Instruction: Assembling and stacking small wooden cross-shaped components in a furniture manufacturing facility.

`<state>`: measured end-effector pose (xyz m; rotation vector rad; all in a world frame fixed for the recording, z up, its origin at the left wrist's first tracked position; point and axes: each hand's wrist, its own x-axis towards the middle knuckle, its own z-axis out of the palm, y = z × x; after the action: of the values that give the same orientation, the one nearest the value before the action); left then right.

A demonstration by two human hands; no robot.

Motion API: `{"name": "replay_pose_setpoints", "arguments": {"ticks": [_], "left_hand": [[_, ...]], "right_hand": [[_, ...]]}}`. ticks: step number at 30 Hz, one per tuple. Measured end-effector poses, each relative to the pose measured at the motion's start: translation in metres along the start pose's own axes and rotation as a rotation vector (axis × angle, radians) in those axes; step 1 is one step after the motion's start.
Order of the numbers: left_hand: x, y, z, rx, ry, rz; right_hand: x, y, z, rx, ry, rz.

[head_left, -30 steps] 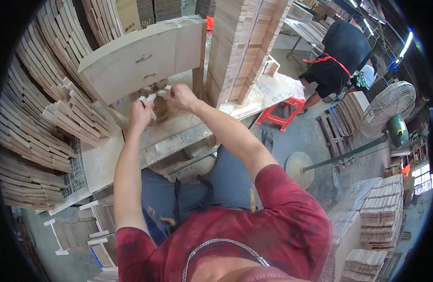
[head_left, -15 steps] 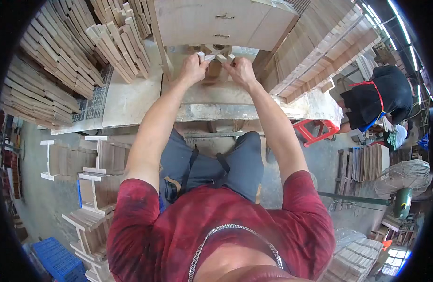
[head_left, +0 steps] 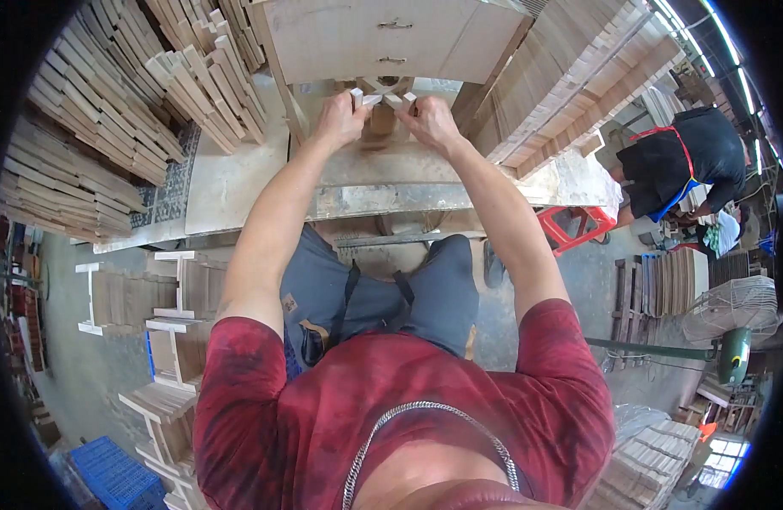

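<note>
Both grips pinched on pale wood. Left hand: thumb and fingers around a left wood piece. Right hand: same pinch on a right wood piece. Arms reach out nearly straight, the two hands about level.

Key relation: the pieces lie between the hands, each just inward of its own grip, inner ends facing each other across a narrow gap, slanted parts leaning toward the middle. Long axes seem to run away from the wearer with a tilt; ends are small here, so touching or just apart, and one part or two per hand, can't be told for sure. Each hand is nearest its own piece; neither is clearly closer to the gap.

Just beyond the gap, crossed wooden strips, partly hidden. Above and behind them, a pale panel with two small handles, set between uprights.

Below the hands, the desk, its worn front edge running crosswise between hands and knees. Left of the left hand, a slat bundle on end; right of the right hand, a tall slat stack. Farther right, a red stool and a co-worker in dark clothes, bent over.
</note>
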<state>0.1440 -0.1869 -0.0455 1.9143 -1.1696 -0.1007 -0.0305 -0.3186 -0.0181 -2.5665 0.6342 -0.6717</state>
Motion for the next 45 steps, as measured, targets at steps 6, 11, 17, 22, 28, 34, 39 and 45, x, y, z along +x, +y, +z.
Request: {"name": "replay_pose_setpoints", "arguments": {"ticks": [6, 11, 17, 22, 28, 34, 39, 45], "left_hand": [[-0.006, -0.012, 0.003, -0.116, -0.010, -0.001], [-0.004, -0.002, 0.005, -0.049, 0.003, -0.017], [0.006, -0.011, 0.009, -0.206, -0.084, -0.072], [-0.004, -0.006, 0.006, -0.276, -0.102, -0.133], [-0.071, 0.010, -0.038, -0.325, -0.284, 0.013], [-0.132, 0.016, -0.065, -0.900, -0.546, -0.339], [-0.167, 0.048, -0.076, -0.994, -0.505, -0.367], [-0.190, 0.063, -0.097, -0.924, -0.601, -0.349]], "right_hand": [[-0.001, -0.003, 0.002, 0.017, 0.002, 0.004], [-0.001, -0.001, -0.002, 0.067, -0.002, 0.034], [0.007, -0.007, -0.009, 0.046, -0.155, 0.251], [-0.006, -0.010, 0.003, 0.103, 0.030, 0.188], [-0.068, -0.014, -0.003, 0.223, -0.016, 0.114], [-0.139, -0.045, 0.023, 0.355, 0.086, -0.097], [-0.157, -0.074, -0.034, 1.043, -0.320, -0.029], [-0.156, -0.097, -0.036, 0.934, -0.846, 0.215]]}}
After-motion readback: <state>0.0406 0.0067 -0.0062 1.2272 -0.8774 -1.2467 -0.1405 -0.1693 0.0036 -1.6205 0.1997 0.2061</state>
